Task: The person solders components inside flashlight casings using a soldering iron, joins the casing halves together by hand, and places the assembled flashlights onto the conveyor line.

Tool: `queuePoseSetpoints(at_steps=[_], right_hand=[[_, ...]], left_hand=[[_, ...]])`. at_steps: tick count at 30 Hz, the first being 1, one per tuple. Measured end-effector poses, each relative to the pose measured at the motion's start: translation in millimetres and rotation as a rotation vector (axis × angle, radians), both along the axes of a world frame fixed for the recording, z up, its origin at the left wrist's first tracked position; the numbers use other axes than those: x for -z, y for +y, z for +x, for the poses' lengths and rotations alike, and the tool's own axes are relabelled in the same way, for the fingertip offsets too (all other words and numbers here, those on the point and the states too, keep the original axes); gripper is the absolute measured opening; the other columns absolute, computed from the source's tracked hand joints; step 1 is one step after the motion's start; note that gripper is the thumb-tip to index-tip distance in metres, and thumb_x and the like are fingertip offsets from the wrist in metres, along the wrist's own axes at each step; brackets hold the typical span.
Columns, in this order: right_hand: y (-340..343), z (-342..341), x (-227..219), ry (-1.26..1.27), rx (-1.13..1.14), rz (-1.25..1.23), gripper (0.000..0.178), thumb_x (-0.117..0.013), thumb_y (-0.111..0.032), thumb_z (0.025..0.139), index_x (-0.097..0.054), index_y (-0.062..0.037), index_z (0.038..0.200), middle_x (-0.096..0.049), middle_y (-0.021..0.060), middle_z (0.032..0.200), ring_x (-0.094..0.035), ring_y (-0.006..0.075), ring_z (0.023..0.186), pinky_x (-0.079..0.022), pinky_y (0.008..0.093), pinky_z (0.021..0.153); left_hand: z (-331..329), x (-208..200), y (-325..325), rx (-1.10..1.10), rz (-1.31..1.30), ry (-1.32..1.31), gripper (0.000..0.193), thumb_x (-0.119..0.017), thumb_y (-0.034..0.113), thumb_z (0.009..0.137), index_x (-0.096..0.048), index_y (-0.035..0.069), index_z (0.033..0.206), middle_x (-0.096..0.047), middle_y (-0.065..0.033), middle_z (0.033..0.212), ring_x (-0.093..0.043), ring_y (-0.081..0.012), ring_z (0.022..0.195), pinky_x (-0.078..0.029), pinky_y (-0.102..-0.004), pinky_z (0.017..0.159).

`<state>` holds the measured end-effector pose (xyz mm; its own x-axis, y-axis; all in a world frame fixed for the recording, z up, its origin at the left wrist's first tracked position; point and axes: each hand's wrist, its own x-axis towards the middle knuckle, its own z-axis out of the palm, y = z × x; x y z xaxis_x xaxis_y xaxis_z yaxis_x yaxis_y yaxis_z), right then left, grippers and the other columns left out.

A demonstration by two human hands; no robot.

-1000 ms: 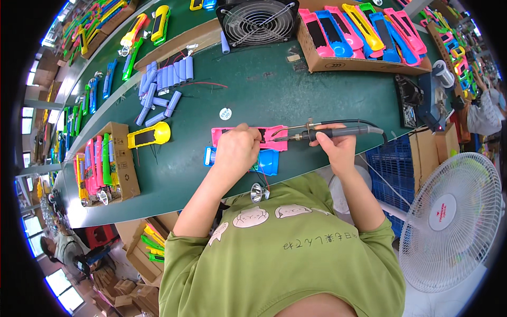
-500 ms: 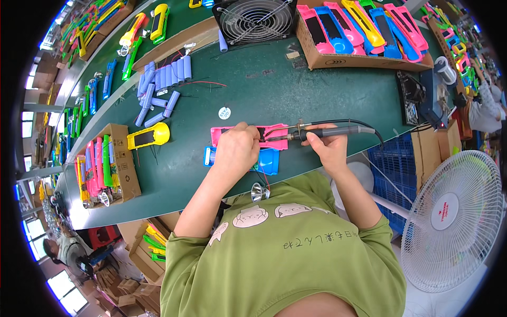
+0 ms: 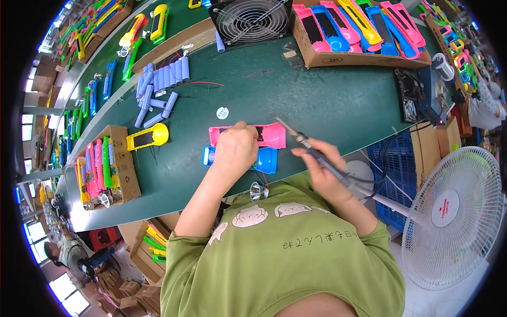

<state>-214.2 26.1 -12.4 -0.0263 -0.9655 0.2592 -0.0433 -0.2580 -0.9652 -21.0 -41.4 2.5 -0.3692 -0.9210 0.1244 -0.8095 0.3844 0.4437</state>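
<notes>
My left hand (image 3: 237,146) is closed over a pink plastic casing (image 3: 272,135) lying on the green table; what its fingertips pinch is hidden beneath them. Directly in front of that casing lies a blue casing (image 3: 268,160), partly covered by my left wrist. A red wire runs from the blue one to a silver reflector cup (image 3: 258,191) at the table's near edge. In my right hand (image 3: 326,167) is a soldering iron (image 3: 317,155), held up to the right of the pink casing, its tip pointing to the far left and apart from the casing.
Purple battery cells (image 3: 165,79) lie in a group at the far left, with a yellow casing (image 3: 148,138) nearer me. Boxes of coloured casings (image 3: 364,59) stand far right and left. A black fan (image 3: 252,21) is at the back; a solder spool (image 3: 443,68) and white fan (image 3: 453,217) are right.
My right hand has drawn the soldering iron away from the pink casing and turned it so that it slants. My left hand stays on the casing.
</notes>
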Motion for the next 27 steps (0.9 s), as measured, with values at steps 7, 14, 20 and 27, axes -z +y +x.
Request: queuePoseSetpoints(at_steps=[7,14,20,27], right_hand=[[-11,15,17,0.475,-0.289,-0.094,0.078,-0.079,-0.018,0.062,-0.033,-0.0054,0.123,-0.049,0.017,0.123,-0.036,0.0379,0.123,-0.027,0.0471,0.103],[-12,17,17,0.407,-0.289,-0.038,0.08,-0.078,-0.015,0.062,-0.03,-0.0069,0.125,-0.048,0.0176,0.123,-0.031,0.0421,0.124,-0.029,0.0449,0.102],[-20,12,19,0.413,-0.325,-0.045,0.072,-0.075,-0.014,0.066,-0.03,-0.0076,0.123,-0.054,0.0117,0.12,-0.037,0.0334,0.123,-0.02,0.0455,0.106],[-34,3,13,0.492,-0.342,-0.107,0.061,-0.07,-0.015,0.069,-0.039,-0.0007,0.12,-0.051,0.012,0.117,-0.051,0.0311,0.106,-0.022,0.0492,0.105]], left_hand=[[-1,-2,1,0.01,-0.036,-0.002,0.004,-0.059,0.002,0.068,-0.061,0.001,0.071,-0.057,-0.0136,0.07,-0.058,-0.0306,0.06,-0.046,-0.0383,0.054],[1,-2,5,-0.013,-0.002,-0.038,0.005,-0.06,0.004,0.069,-0.062,0.001,0.072,-0.057,-0.014,0.072,-0.058,-0.0303,0.064,-0.046,-0.0384,0.058],[28,-50,9,0.232,0.26,0.054,0.059,-0.077,0.019,0.052,-0.059,0.003,0.106,-0.054,-0.0149,0.102,-0.051,-0.0318,0.101,-0.042,-0.0398,0.084],[63,-34,14,0.205,0.032,-0.297,0.098,-0.08,0.017,0.043,-0.036,0.007,0.129,-0.041,-0.0134,0.127,-0.036,-0.0315,0.12,-0.026,-0.0441,0.104]])
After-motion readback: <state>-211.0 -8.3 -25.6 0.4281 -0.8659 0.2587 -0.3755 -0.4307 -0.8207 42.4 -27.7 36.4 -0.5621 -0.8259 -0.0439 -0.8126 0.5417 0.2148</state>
